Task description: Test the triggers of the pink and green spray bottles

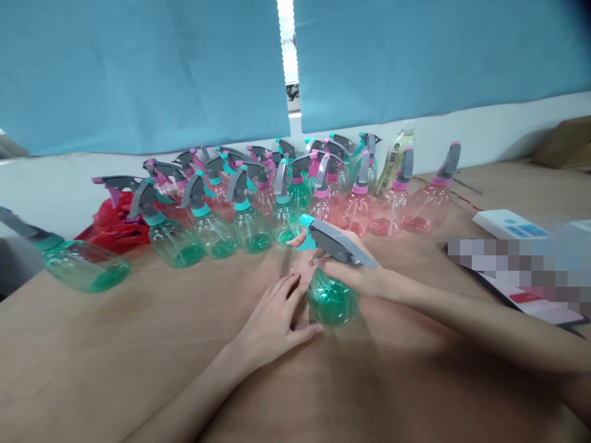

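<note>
In the middle of the table, my right hand (351,271) is wrapped round the neck of a green spray bottle (333,301) with a grey trigger head and a turquoise nozzle. The bottle is tilted slightly. Just left of it, my left hand (277,320) rests with its fingers stretched out, its thumb pointing toward the bottle's base. Behind both hands stand several more spray bottles, green ones such as this green bottle (252,231) on the left and pink ones such as this pink bottle (355,212) on the right.
A lone green spray bottle (85,264) stands at the far left, near a red plastic bag (120,224). A yellow-labelled bottle (398,157) stands at the back. To the right are a white box (510,224), a blurred-out flat item (521,271) and a cardboard box (566,144).
</note>
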Demonstrator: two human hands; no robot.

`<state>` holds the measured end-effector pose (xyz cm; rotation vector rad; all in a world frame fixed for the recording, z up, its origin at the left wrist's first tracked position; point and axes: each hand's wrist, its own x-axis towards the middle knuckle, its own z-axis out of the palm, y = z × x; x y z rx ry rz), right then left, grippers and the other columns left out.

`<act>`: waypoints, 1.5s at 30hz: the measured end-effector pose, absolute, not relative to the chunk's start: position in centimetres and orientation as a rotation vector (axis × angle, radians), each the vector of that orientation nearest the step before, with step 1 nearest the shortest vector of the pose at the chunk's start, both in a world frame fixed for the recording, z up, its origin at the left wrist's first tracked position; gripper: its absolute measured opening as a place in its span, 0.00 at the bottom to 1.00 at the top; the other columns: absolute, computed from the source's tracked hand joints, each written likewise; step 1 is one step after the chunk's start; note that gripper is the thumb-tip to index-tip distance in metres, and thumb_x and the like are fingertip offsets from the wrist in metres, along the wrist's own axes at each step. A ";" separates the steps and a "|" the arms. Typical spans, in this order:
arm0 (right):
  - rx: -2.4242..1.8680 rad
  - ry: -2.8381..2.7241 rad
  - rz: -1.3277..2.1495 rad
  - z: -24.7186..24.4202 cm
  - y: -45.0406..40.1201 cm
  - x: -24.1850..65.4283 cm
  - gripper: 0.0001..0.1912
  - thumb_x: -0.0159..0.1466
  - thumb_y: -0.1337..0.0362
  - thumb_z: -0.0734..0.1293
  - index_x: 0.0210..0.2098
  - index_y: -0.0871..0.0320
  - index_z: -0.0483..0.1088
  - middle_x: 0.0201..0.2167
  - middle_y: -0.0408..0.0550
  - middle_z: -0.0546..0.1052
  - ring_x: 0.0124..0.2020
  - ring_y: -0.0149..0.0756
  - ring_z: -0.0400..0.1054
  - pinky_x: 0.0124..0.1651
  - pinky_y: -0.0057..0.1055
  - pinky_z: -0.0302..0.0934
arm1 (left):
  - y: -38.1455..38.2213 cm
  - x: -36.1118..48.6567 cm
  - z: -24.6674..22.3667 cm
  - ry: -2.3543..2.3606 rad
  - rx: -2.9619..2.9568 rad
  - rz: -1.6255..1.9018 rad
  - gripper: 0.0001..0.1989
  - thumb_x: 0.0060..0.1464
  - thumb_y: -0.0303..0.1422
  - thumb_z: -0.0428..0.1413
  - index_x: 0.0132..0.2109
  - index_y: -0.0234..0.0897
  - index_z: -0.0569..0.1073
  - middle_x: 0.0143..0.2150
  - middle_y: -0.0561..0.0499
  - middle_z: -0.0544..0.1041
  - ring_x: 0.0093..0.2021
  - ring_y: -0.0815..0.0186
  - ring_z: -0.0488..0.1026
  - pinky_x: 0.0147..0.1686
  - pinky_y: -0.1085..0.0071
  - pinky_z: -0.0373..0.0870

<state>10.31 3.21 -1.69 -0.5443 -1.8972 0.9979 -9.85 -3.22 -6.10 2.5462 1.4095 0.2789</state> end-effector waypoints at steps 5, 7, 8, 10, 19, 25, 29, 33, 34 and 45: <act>-0.549 -1.896 0.981 -1.4 3.0 10.3 0.18 0.54 0.73 0.61 0.43 0.54 0.69 0.21 0.36 0.62 0.22 0.30 0.55 0.27 0.30 0.55 | -3.0 -10.0 -6.1 1.461 2.555 0.237 0.39 0.58 0.58 0.49 0.68 0.40 0.56 0.70 0.36 0.56 0.70 0.44 0.52 0.66 0.42 0.52; -0.552 -1.904 0.978 -1.3 3.0 10.4 0.20 0.54 0.73 0.61 0.45 0.54 0.69 0.21 0.36 0.62 0.23 0.30 0.55 0.28 0.30 0.55 | -2.8 -10.2 -6.3 1.476 2.563 0.243 0.38 0.58 0.58 0.49 0.68 0.42 0.58 0.70 0.37 0.56 0.70 0.45 0.52 0.66 0.42 0.51; -0.546 -1.909 0.981 -1.2 3.0 10.4 0.21 0.53 0.73 0.61 0.46 0.54 0.69 0.21 0.36 0.62 0.23 0.30 0.55 0.28 0.30 0.55 | -2.7 -10.3 -6.3 1.481 2.568 0.246 0.38 0.58 0.58 0.49 0.67 0.42 0.58 0.70 0.37 0.57 0.70 0.45 0.52 0.66 0.42 0.51; -0.539 -1.912 0.991 -1.2 3.0 10.4 0.22 0.54 0.73 0.61 0.47 0.54 0.68 0.21 0.36 0.61 0.22 0.30 0.55 0.28 0.30 0.56 | -2.5 -10.6 -6.5 1.493 2.574 0.250 0.37 0.58 0.58 0.49 0.67 0.41 0.60 0.70 0.36 0.57 0.70 0.44 0.52 0.66 0.42 0.52; -0.531 -1.904 1.061 -0.5 3.4 10.8 0.16 0.52 0.73 0.61 0.40 0.55 0.67 0.20 0.35 0.61 0.20 0.28 0.51 0.22 0.27 0.50 | -2.3 -10.8 -6.2 1.573 2.551 0.217 0.32 0.62 0.53 0.48 0.66 0.39 0.62 0.70 0.36 0.57 0.71 0.45 0.51 0.65 0.44 0.53; -0.552 -1.871 0.969 -0.4 3.7 10.9 0.19 0.50 0.74 0.60 0.40 0.56 0.70 0.23 0.36 0.67 0.21 0.27 0.56 0.25 0.27 0.53 | -2.4 -10.7 -6.1 1.567 2.563 0.213 0.31 0.64 0.51 0.47 0.67 0.40 0.60 0.70 0.38 0.57 0.71 0.47 0.52 0.66 0.45 0.53; -0.532 -1.867 0.929 -0.8 3.9 10.8 0.15 0.51 0.73 0.60 0.36 0.56 0.70 0.26 0.40 0.72 0.24 0.30 0.62 0.27 0.29 0.57 | -2.3 -10.6 -6.2 1.579 2.570 0.193 0.32 0.64 0.52 0.46 0.67 0.39 0.60 0.70 0.37 0.57 0.71 0.46 0.52 0.66 0.45 0.52; -0.536 -1.859 0.900 -0.8 3.9 10.8 0.07 0.51 0.74 0.61 0.25 0.55 0.65 0.22 0.38 0.68 0.22 0.28 0.56 0.25 0.28 0.54 | -2.4 -10.6 -6.1 1.582 2.567 0.175 0.31 0.64 0.51 0.46 0.67 0.37 0.61 0.70 0.36 0.57 0.71 0.46 0.51 0.66 0.45 0.51; -0.540 -1.858 0.900 -0.7 3.9 10.8 0.07 0.50 0.74 0.61 0.23 0.55 0.62 0.22 0.37 0.66 0.21 0.26 0.53 0.24 0.28 0.52 | -2.4 -10.6 -6.0 1.583 2.564 0.168 0.32 0.64 0.51 0.46 0.67 0.37 0.61 0.70 0.36 0.57 0.71 0.46 0.51 0.66 0.45 0.51; -0.588 -1.913 0.940 -0.8 4.0 10.8 0.11 0.52 0.72 0.60 0.33 0.54 0.67 0.24 0.39 0.64 0.23 0.29 0.56 0.28 0.30 0.56 | -2.4 -10.5 -6.0 1.597 2.557 0.122 0.33 0.65 0.52 0.44 0.68 0.37 0.59 0.71 0.35 0.55 0.71 0.46 0.50 0.67 0.45 0.50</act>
